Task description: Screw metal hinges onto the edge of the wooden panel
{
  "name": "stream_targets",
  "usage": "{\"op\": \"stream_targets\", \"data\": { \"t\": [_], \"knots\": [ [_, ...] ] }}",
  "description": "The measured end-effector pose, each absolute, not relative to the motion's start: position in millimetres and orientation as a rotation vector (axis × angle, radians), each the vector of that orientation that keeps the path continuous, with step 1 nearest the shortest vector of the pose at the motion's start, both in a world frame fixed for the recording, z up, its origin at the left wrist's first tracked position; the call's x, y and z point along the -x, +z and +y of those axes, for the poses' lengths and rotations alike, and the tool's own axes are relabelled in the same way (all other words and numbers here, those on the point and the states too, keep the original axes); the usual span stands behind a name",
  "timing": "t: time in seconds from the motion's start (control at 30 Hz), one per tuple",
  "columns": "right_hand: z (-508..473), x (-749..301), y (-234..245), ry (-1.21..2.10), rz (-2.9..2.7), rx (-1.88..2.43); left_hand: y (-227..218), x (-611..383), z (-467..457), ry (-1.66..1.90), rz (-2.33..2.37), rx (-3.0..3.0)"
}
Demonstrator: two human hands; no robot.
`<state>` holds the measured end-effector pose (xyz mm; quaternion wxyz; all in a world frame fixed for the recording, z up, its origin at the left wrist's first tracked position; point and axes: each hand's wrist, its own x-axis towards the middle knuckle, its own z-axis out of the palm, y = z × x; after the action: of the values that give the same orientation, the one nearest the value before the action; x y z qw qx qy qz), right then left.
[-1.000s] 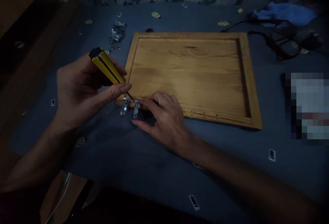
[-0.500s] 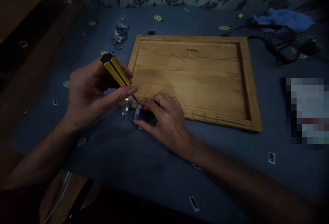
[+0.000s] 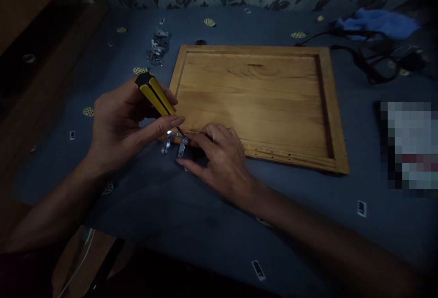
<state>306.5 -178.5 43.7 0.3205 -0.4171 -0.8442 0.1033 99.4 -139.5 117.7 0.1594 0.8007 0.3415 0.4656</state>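
Observation:
My left hand point(image 3: 119, 122) is closed round a yellow-and-black screwdriver point(image 3: 156, 93), tilted with its tip down at a screw on a metal latch point(image 3: 182, 146). The latch sits at the near left edge of a framed wooden panel point(image 3: 253, 97), and a second curved metal piece point(image 3: 167, 142) is just left of it. My right hand point(image 3: 222, 161) rests at the panel's near edge. Its thumb and index finger pinch the latch from the right, the thumb at its lower end. The screwdriver's tip meets the latch near the index fingertip.
A small heap of metal hardware point(image 3: 159, 47) lies beyond the panel's left corner. Small dark holes point(image 3: 273, 154) mark the panel's near edge. Eyeglasses point(image 3: 372, 63) and a blue cloth point(image 3: 379, 24) lie at the far right, with a blurred-out pale object point(image 3: 410, 145) nearer.
The view has shifted very slightly. Both hands, the screwdriver and the panel keep nearly the same places.

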Motion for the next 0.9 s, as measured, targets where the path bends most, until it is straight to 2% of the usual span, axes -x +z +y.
{"op": "stream_targets", "data": {
  "t": [0.4, 0.9],
  "knots": [
    [-178.5, -307.0, 44.7, 0.254, -2.259, 1.137, 122.2, -95.8, -138.3, 1.19, 0.875, -2.502],
    [-178.3, -305.8, 42.3, 0.266, -2.244, 1.121, 124.9, -93.9, -136.4, 1.149, 0.865, -2.304]
  ]
}}
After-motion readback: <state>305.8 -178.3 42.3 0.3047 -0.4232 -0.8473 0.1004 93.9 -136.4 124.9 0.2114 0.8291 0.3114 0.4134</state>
